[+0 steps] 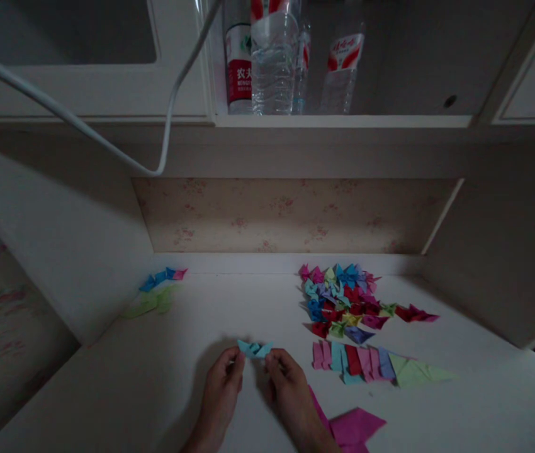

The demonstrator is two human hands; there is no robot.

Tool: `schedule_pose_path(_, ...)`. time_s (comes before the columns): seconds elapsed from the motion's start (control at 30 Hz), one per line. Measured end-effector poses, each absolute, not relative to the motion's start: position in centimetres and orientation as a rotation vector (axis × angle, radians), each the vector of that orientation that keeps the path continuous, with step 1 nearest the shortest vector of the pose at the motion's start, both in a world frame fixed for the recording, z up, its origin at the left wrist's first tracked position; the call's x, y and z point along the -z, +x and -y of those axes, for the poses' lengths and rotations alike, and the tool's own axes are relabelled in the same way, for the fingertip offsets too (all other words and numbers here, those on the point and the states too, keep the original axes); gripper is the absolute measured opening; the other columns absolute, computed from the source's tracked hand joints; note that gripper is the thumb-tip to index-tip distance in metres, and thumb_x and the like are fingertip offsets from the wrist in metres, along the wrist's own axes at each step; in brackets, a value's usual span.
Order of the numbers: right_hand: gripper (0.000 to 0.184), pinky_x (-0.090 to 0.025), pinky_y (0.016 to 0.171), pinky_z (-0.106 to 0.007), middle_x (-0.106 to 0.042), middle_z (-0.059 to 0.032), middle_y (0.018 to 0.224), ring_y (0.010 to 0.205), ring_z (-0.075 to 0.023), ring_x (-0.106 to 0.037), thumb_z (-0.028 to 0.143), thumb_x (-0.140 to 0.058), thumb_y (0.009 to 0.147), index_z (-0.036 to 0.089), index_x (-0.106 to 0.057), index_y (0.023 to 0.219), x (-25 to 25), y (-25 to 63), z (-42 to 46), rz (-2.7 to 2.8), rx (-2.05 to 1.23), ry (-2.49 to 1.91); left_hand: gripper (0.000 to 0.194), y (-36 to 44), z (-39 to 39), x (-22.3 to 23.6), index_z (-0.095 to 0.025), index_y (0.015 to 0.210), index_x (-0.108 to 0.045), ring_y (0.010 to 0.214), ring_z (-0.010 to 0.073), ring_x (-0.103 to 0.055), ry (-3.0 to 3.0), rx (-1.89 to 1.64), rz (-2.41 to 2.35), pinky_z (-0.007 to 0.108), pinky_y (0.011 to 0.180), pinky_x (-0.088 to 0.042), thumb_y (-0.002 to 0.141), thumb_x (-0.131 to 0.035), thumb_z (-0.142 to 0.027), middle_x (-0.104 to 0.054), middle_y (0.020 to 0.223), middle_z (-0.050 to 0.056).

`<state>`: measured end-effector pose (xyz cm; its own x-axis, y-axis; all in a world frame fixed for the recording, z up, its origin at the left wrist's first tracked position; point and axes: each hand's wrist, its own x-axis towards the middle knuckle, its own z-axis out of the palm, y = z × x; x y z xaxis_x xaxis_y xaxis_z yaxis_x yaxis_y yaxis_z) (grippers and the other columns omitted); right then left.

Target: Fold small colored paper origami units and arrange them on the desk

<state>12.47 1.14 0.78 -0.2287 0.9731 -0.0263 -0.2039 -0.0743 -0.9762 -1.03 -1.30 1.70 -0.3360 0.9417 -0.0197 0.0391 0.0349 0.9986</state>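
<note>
Between my two hands a small light-blue folded paper boat (255,350) is held up over the white desk. My left hand (223,384) pinches its left tip between thumb and fingers. The right tip is pinched by my right hand (289,384) in the same way. Beside my right wrist lies a larger magenta folded paper (355,428), partly hidden by the forearm. To the right of the hands sits a row of flat folded papers (364,363) in pink, blue, red, purple and light green.
Rows of small coloured folded paper pieces (343,302) stand at the back right. More folded papers (157,289), blue, pink and green, lie at the back left. A white cable (166,132) hangs in front of the cupboard, where plastic bottles (274,69) stand on a shelf.
</note>
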Motion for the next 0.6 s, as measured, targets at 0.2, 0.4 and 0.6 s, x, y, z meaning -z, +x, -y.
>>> schedule_pose_path(0.2, 0.034, -0.021, 0.041, -0.022, -0.039, 0.0057, 0.057, 0.045, -0.0097, -0.03, 0.055, -0.056, 0.083, 0.021, -0.06, 0.081, -0.3, 12.7, -1.4, 1.228, -1.453, -0.964, 0.043, -0.7, 1.2, -1.9, -0.017, 0.075, -0.054, 0.046, 0.0083, -0.035, 1.005, -1.415, -1.469, 0.019, 0.044, -0.026, 0.074, -0.059, -0.06, -0.038, 0.05, -0.008)
schedule_pose_path(0.4, 0.036, -0.02, 0.041, -0.022, -0.035, 0.0069, 0.055, 0.044, -0.0097, -0.027, 0.058, -0.054, 0.083, 0.021, -0.058, 0.082, -0.2, 12.7, -1.5, 1.23, -1.46, -0.972, 0.052, -0.7, 0.8, -1.5, -0.016, 0.084, -0.059, 0.042, 0.0092, -0.033, 0.974, -1.395, -1.482, 0.02, 0.042, -0.024, 0.068, -0.06, -0.065, -0.036, 0.044, -0.009)
schedule_pose_path(0.6, 0.036, -0.018, 0.04, -0.021, -0.032, 0.0082, 0.051, 0.043, -0.0093, -0.026, 0.057, -0.053, 0.084, 0.022, -0.055, 0.081, 0.6, 12.6, -1.7, 1.195, -1.494, -0.942, 0.056, -0.4, 0.8, -1.8, -0.017, 0.085, -0.06, 0.04, 0.0096, -0.033, 0.962, -1.407, -1.508, 0.02, 0.041, -0.025, 0.063, -0.061, -0.069, -0.035, 0.041, -0.01)
